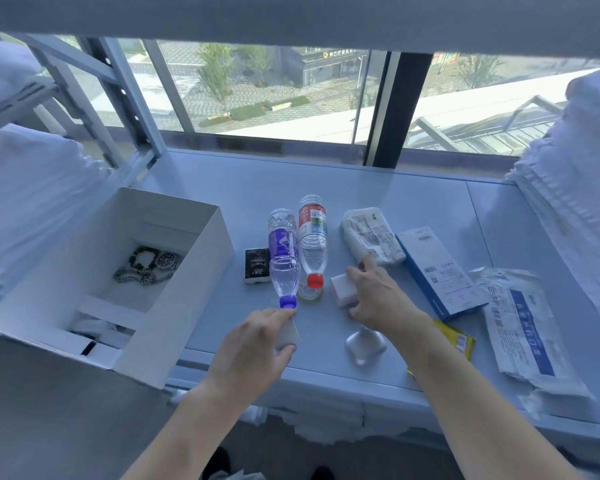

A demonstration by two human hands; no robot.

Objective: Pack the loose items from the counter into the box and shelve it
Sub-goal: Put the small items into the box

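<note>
Packing, early stage; most stock was not yet boxed.

Box (174,285): white, open-topped, stood at the left end of the counter (378,188). Held a wristwatch (167,260) and a tangle of chains and beads (142,271) on its floor; white packets lay in the near compartment, contents too blurred to name. Not shelved.

Loose on the counter, left to right:
- small black packet (257,270), just beside the box
- purple-capped bottle (284,258), lying on its side
- red-capped bottle (313,242), lying beside and touching the first
- small round lid (309,292) near the red cap
- white block (343,289)
- wrapped tissue pack (371,237)
- blue and white carton (437,268)
- yellow sachet (456,337), partly hidden by the forearm
- clear domed piece (364,346) near the front edge
- flat bagged mask pack (523,323) at the far right

Left hand (253,344): fingers curled around a small white block (286,334), carried near the purple cap, not yet over the box.

Right hand (378,292): laid over the white block, thumb at its near end, fingers spread; a full grip could not be confirmed.

Judged remaining: some ten items to box, then shelving.
</note>
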